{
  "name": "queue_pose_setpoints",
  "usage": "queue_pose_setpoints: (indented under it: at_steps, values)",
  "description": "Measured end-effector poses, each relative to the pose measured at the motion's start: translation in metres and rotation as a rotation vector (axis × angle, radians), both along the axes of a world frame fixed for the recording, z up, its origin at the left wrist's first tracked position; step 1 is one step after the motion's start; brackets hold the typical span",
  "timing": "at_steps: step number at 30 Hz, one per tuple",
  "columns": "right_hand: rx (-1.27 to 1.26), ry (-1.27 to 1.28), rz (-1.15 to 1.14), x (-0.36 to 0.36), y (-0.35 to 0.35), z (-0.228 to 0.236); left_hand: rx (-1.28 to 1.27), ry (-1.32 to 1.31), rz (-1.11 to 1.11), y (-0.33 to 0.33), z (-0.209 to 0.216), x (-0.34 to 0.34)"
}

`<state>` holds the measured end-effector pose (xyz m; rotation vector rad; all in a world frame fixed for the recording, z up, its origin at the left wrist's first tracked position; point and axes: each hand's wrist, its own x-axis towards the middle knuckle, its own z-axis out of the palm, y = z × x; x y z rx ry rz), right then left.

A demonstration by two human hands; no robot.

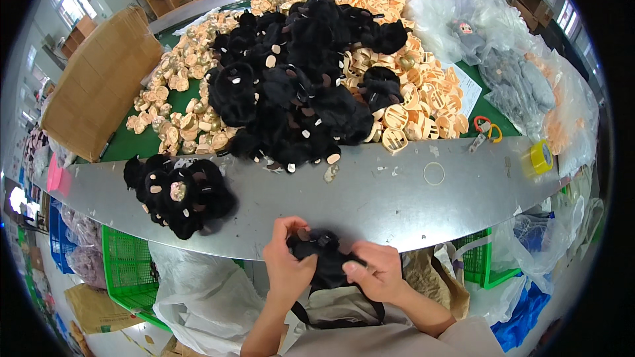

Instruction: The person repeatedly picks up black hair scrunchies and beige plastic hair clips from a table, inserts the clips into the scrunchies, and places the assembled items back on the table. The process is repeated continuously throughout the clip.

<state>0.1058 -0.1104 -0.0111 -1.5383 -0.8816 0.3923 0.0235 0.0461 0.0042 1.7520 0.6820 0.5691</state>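
A small black plush piece [325,266] is held between my two hands at the table's front edge, over my lap. My left hand [288,261] grips its left side, with fingers and thumb closed on the fabric. On the other side my right hand [378,270] pinches the plush, thumb against it. To the left on the metal edge lies a small pile of black plush pieces [210,197], some with peach plastic parts showing. Beyond my hands rises a large heap of similar black plush [278,92].
Peach plastic parts [423,102] spread around the heap. Right on the table lie scissors [486,129], a yellow tape roll [540,157] and plastic bags [456,0]. A cardboard sheet [99,79] stands left. Green crates [126,271] sit below the edge.
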Motion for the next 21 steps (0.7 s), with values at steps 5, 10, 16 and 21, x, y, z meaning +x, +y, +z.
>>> queue_pose_setpoints:
  at_steps: [5, 10, 16, 21]
  values:
    - [-0.055, 0.197, -0.128, 0.005, -0.001, 0.002, 0.135, -0.289, -0.147, -0.007, 0.005, -0.027]
    - [-0.094, -0.329, 0.157, -0.003, 0.009, 0.012, -0.304, -0.206, -0.368, -0.034, -0.014, -0.043]
    - [0.036, -0.219, 0.312, -0.004, 0.008, 0.021, -0.613, -0.256, -0.388, -0.018, -0.034, -0.057]
    - [0.118, 0.184, 0.175, -0.016, 0.004, 0.027, -0.844, -0.287, -0.067, -0.016, -0.014, -0.045]
